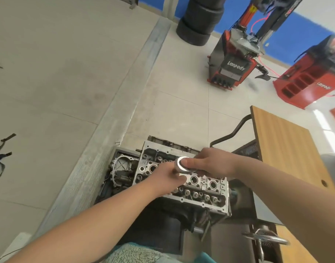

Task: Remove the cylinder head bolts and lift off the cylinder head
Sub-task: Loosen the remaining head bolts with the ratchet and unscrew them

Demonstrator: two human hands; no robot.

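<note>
Both bare forearms reach forward and down from the bottom corners of the view and meet over the cylinder head [199, 185], which sits on the engine on a stand in the lower middle, its top face uncovered and showing round bores and small bolts. The left hand [165, 180] comes in from the lower left, palm down, its fingers curled round the lower part of a shiny round-headed tool [182, 165] (a ratchet, by the look of its disc-shaped head; what it sits on is hidden by the hands). The right hand [210, 162] comes in from the right with the wrist nearly straight, its fingers wrapped over the tool from the far side and the thumb pressed flat on the tool's head. The two hands touch each other around the tool.

A wooden tabletop [288, 145] stands just right of the engine. On the tiled floor beyond are stacked tyres [199, 19] and a red tyre machine [233, 67].
</note>
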